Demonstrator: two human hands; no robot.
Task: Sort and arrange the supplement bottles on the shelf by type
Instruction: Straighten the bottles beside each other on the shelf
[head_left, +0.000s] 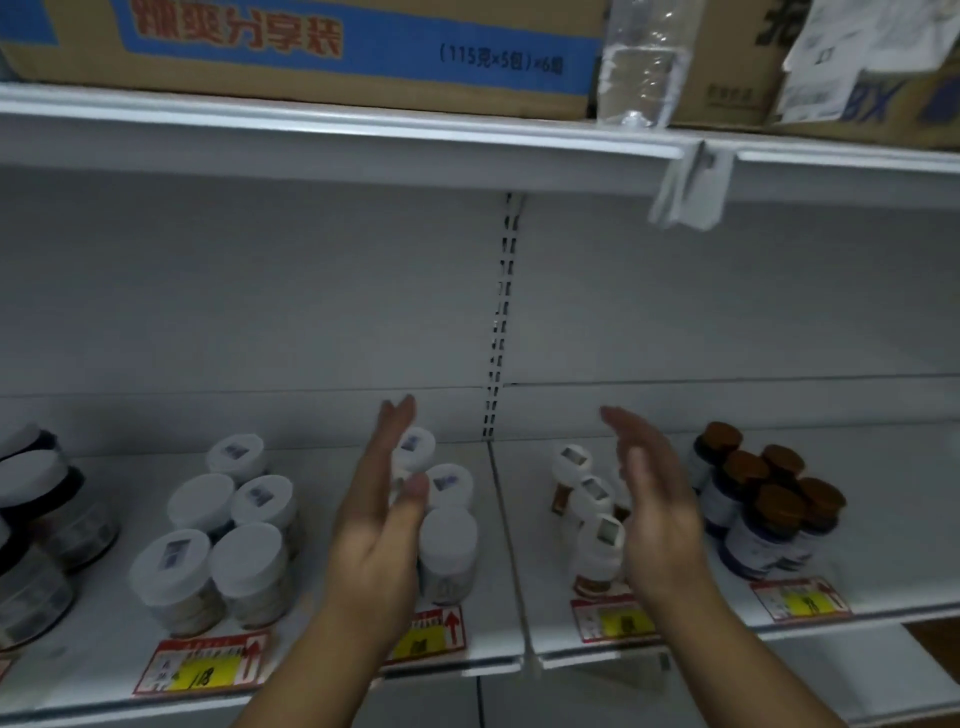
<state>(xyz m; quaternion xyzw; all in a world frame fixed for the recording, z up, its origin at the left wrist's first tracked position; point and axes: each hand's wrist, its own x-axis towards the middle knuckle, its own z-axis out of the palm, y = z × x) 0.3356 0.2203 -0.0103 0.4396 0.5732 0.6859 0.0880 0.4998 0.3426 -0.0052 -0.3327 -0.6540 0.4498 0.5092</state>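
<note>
Supplement bottles stand in groups on the white shelf (322, 670). Several white-capped jars (218, 551) cluster at the left. A row of three white-capped bottles (448, 540) runs front to back, with my left hand (376, 525) flat and open against its left side. Three slimmer white-capped amber bottles (597, 540) stand right of the divider, and my right hand (657, 509) is open along their right side. Several brown-capped bottles (763, 509) stand further right. Neither hand holds anything.
Dark jars with white lids (36, 519) sit at the far left edge. Red and yellow price tags (205, 667) line the shelf front. The upper shelf carries cardboard boxes (332, 47) and a clear plastic bottle (644, 62). A slotted upright (501, 322) divides the back panel.
</note>
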